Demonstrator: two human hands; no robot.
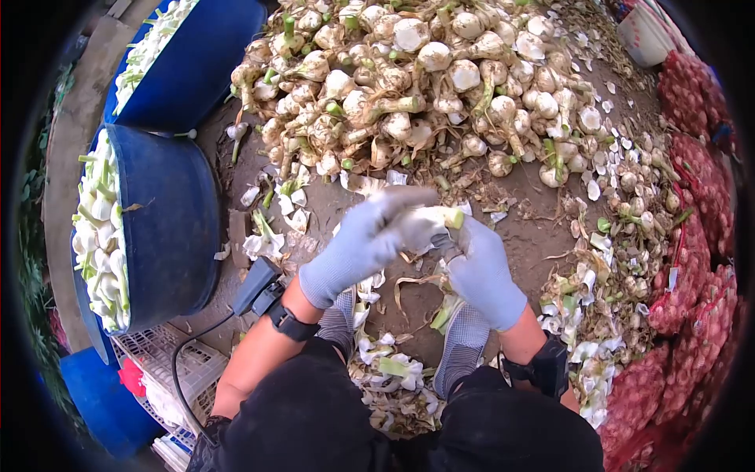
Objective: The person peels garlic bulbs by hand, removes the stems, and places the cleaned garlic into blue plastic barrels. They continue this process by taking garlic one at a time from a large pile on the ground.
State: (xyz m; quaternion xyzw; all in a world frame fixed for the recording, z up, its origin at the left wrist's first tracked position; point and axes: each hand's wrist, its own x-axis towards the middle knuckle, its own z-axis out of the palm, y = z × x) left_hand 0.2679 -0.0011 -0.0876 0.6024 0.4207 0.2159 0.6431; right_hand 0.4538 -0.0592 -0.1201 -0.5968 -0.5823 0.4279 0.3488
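Note:
Between my two gloved hands, in front of my knees, is a garlic bulb (425, 223) with a short cut green stem pointing right. My left hand (358, 245) is closed over the bulb from the left, its fingers smeared by motion. My right hand (485, 271) is curled at the stem end, closed on it, with its fingertips mostly hidden. Both gloves are pale grey. Peeled garlic skins (393, 366) lie on the ground below, around my shoes.
Ahead lies a big heap of untrimmed garlic (377, 86). At left, blue tubs (169, 224) hold peeled bulbs, with a white plastic crate (177, 354) below. Red mesh sacks (696, 315) line the right side, beside scattered small bulbs (633, 204) and skins.

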